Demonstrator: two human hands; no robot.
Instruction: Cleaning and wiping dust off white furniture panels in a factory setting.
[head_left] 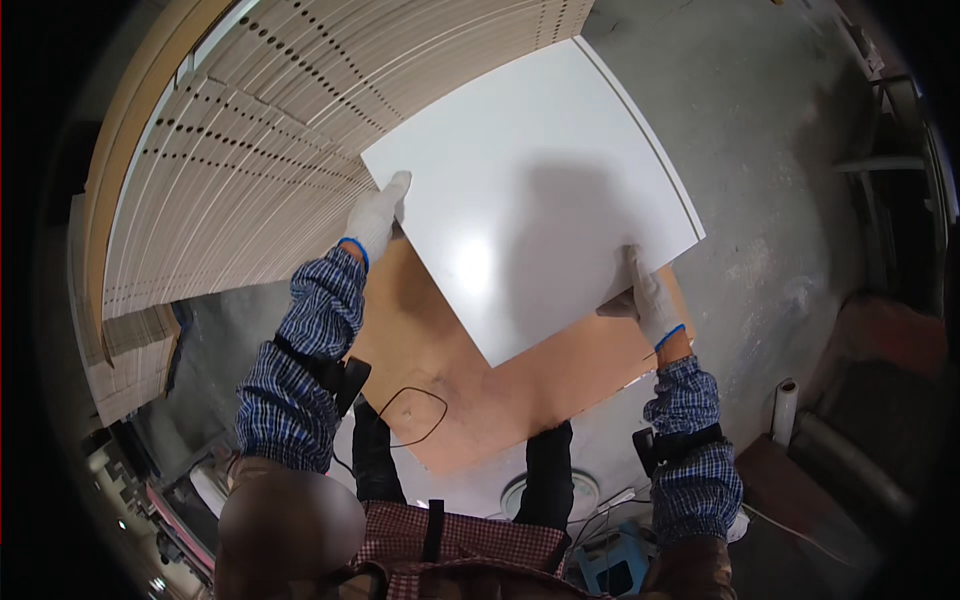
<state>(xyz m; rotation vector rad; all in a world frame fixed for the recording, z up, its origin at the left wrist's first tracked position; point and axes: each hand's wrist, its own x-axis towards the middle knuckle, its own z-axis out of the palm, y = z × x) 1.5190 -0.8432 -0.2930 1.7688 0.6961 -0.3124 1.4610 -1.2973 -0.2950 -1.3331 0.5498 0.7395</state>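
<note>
Gripping a white board (530,190) by two edges, both gloved hands closed on it. Left hand (378,217) pinches the left edge, thumb on top, fingers underneath mostly hidden. Right hand (650,297) clamps the near right edge, thumb on top, fingers partly visible below. Board sits ahead of the person, over a brown sheet (480,425); near corner points back toward the legs (376,455). Thin dark line runs just inside its right edge. Far left edge borders a big stack of boards (230,180) with rows of holes; cannot tell if touching. That stack blocks the left and far left. Most room is on the right, where grey floor (745,130) spreads out from the board's right edge. Beyond it, dark metal frame (905,165) at far right. White roll (786,412) upright at lower right, well apart from the right hand. Black cable (443,400) loops over the brown sheet near the left leg. Blue plastic item (613,562) near the bottom, kind unclear.
</note>
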